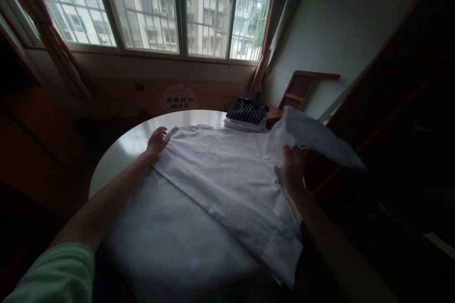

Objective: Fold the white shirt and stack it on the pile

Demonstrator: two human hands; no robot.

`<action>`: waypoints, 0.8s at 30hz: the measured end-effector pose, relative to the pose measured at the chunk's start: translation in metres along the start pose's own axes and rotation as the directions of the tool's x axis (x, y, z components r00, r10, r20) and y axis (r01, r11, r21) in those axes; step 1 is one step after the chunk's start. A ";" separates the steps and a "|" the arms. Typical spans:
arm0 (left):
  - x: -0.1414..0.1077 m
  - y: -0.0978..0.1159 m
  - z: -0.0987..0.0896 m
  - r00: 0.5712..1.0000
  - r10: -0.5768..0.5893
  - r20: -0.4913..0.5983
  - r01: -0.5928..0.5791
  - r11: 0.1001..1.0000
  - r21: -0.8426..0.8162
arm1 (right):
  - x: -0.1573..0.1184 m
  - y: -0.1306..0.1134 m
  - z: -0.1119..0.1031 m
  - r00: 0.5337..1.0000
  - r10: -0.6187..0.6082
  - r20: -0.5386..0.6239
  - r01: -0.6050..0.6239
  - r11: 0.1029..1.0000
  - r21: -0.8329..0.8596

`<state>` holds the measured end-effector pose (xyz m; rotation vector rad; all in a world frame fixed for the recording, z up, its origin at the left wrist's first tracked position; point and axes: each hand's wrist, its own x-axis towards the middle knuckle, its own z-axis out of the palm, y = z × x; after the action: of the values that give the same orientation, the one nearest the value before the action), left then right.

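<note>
A white shirt (213,165) lies spread over the table, with a long folded strip running diagonally across it and its near end hanging over the front edge. At its far left edge rests my left hand (158,141), fingers slightly bent and apart, touching the cloth. My right hand (294,168) is closed on the shirt at the right side. From that hand a loose white flap (316,137), which looks like a sleeve, is raised in the air and blurred by motion. The fingertips of my right hand are partly hidden by cloth.
The round white table (117,158) shows its glossy top at the left. At its back stands a stack of folded clothes (245,123), a black striped garment (247,110) on top. A wooden chair (300,87) stands behind, near the barred window (149,4).
</note>
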<state>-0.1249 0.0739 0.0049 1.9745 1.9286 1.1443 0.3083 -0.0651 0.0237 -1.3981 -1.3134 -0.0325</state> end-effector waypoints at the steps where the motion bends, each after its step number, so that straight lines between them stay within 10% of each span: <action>1: -0.006 0.004 -0.005 0.995 -0.074 0.069 0.086 0.979 -0.185 | -0.015 -0.014 0.007 0.947 -0.171 0.271 0.191 0.980 -0.052; 4: -0.026 0.012 -0.023 0.881 -0.181 0.437 0.430 0.690 -0.582 | -0.052 -0.040 0.019 0.367 -0.495 0.787 0.577 0.785 0.225; 6: -0.040 0.011 -0.037 0.777 -0.142 0.614 0.591 0.500 -0.633 | -0.064 -0.042 0.019 0.268 -0.498 0.825 0.559 0.778 0.288; 9: -0.053 0.004 -0.056 0.704 -0.146 0.695 0.689 0.378 -0.618 | -0.062 -0.029 0.014 0.343 -0.415 0.843 0.465 0.855 0.231; 13: -0.061 -0.009 -0.071 0.783 -0.142 0.606 0.609 0.372 -0.700 | -0.051 -0.016 0.011 0.409 -0.402 0.819 0.438 0.874 0.210; 17: -0.068 -0.021 -0.078 0.865 -0.136 0.484 0.478 0.519 -0.709 | -0.044 -0.010 0.011 0.505 -0.473 0.722 0.574 0.808 0.128; 24: -0.088 -0.009 -0.092 0.818 -0.200 0.539 0.489 0.734 -0.471 | -0.019 0.007 0.006 0.649 -0.411 0.641 0.677 0.696 -0.238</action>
<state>-0.1768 -0.0407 0.0284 1.2984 1.3801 0.9103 0.3026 -0.0713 0.0049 -1.3651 -2.3339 -0.4309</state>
